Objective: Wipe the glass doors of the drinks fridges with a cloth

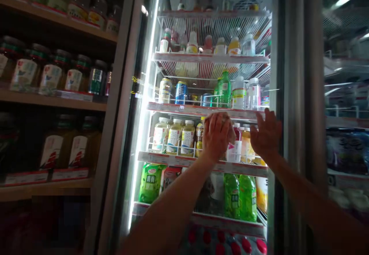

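In front of a lit drinks fridge (209, 112), my left hand (215, 132) is closed over a crumpled pale cloth (231, 134), level with the shelf of tea bottles. The cloth seems to lie flat against the glass door. My right hand (265, 132) is raised to its right, fingers apart and nothing in it, close to the door's right side. Behind my left hand, a few bottles are partly hidden. Yellow tea bottles (188, 138) show on its left, and a dark red bottle (235, 143) on its right.
Wooden shelves with jars (53, 74) stand to the left, beside the metal door frame (115, 132). Large green bottles (248, 197) fill part of a lower fridge shelf, with red-capped bottles (246, 244) beneath. Another glass-fronted fridge (346, 132) is on the right.
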`<state>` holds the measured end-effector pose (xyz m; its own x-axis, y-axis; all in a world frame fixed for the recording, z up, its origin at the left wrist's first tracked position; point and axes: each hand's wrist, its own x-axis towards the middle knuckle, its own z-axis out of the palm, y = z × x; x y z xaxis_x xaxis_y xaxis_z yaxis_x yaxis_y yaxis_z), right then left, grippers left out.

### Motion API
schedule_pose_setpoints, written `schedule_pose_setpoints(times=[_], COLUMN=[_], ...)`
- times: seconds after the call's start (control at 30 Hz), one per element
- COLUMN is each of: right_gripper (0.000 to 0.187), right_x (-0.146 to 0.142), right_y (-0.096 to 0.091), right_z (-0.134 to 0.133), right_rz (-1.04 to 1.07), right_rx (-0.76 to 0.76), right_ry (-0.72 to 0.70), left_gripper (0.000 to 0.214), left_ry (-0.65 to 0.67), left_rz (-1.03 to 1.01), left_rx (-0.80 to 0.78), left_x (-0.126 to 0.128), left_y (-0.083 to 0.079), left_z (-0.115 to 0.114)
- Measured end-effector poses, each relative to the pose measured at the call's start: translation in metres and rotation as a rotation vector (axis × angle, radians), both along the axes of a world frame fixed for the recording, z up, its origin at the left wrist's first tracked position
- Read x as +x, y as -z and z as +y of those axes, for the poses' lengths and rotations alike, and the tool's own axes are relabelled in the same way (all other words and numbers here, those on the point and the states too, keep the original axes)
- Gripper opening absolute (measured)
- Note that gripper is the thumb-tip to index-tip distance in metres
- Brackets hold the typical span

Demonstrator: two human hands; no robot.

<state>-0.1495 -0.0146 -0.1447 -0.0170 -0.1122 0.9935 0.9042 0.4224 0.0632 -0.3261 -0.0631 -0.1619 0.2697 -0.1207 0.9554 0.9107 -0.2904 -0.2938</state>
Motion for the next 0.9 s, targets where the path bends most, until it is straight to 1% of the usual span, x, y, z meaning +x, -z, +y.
schedule_pose_setpoints(times=[0.03, 0.1, 0.13, 0.23, 0.27, 0.3, 0.33, 0.37, 0.4, 0.47, 0.53, 0.57, 0.6, 0.63, 0.67, 0.7, 0.73, 0.77, 0.83, 0.87, 0.9], right_gripper=[0.052, 0.052, 0.053, 0.055, 0.056, 0.056, 0.057, 0.057, 0.057, 0.057, 0.057, 0.057, 0.057, 0.057, 0.057, 0.058, 0.058, 0.058, 0.059, 0.059, 0.059], right_x=[0.002, 0.004, 0.005, 0.005, 0.005, 0.004, 0.004, 0.003, 0.003, 0.002, 0.003, 0.003, 0.004, 0.005, 0.006, 0.006, 0.007, 0.007, 0.006, 0.005, 0.004], right_y=[-0.002, -0.002, -0.001, 0.003, 0.003, 0.004, 0.004, 0.004, 0.004, 0.004, 0.004, 0.004, 0.004, 0.004, 0.005, 0.005, 0.006, 0.006, 0.007, 0.007, 0.007], right_z=[0.001, 0.001, 0.001, -0.002, -0.002, -0.002, -0.003, -0.003, -0.003, -0.004, -0.005, -0.005, -0.005, -0.005, -0.006, -0.006, -0.006, -0.006, -0.008, -0.009, -0.011], right_rz=[-0.002, 0.004, 0.020, 0.064, 0.072, 0.076, 0.079, 0.081, 0.081, 0.079, 0.082, 0.081, 0.080, 0.078, 0.076, 0.076, 0.075, 0.075, 0.074, 0.073, 0.073], right_rx=[-0.026, -0.061, -0.072, -0.103, -0.112, -0.120, -0.130, -0.137, -0.143, -0.149, -0.144, -0.143, -0.144, -0.147, -0.151, -0.156, -0.161, -0.163, -0.173, -0.181, -0.194], right_ry=[0.030, 0.066, 0.077, 0.088, 0.088, 0.088, 0.090, 0.092, 0.095, 0.102, 0.105, 0.105, 0.102, 0.099, 0.098, 0.100, 0.104, 0.109, 0.117, 0.115, 0.113], left_gripper=[0.041, 0.038, 0.037, 0.041, 0.042, 0.042, 0.042, 0.041, 0.040, 0.038, 0.037, 0.036, 0.035, 0.034, 0.034, 0.035, 0.037, 0.038, 0.040, 0.039, 0.038], left_ry=[-0.022, -0.066, -0.086, -0.139, -0.159, -0.174, -0.184, -0.186, -0.179, -0.147, -0.110, -0.088, -0.071, -0.060, -0.058, -0.065, -0.080, -0.101, -0.152, -0.173, -0.190], left_rz=[0.029, 0.014, -0.045, -0.348, -0.431, -0.487, -0.510, -0.495, -0.439, -0.235, 0.041, 0.149, 0.232, 0.275, 0.274, 0.227, 0.142, 0.016, -0.307, -0.463, -0.565], left_rx=[0.000, -0.004, 0.001, 0.064, 0.090, 0.112, 0.121, 0.116, 0.099, 0.044, -0.012, -0.026, -0.040, -0.051, -0.060, -0.067, -0.069, -0.062, 0.000, 0.053, 0.090], left_x=[-0.010, -0.044, -0.068, -0.141, -0.158, -0.167, -0.168, -0.160, -0.145, -0.100, -0.053, -0.036, -0.026, -0.024, -0.031, -0.046, -0.067, -0.091, -0.138, -0.155, -0.165], left_y=[-0.004, -0.014, -0.020, -0.039, -0.043, -0.046, -0.047, -0.044, -0.040, -0.025, -0.008, -0.001, 0.002, 0.003, 0.001, -0.005, -0.013, -0.022, -0.041, -0.047, -0.051], left_z=[0.001, -0.005, -0.011, -0.032, -0.038, -0.042, -0.044, -0.043, -0.039, -0.026, -0.013, -0.008, -0.005, -0.005, -0.007, -0.011, -0.017, -0.023, -0.036, -0.041, -0.044])
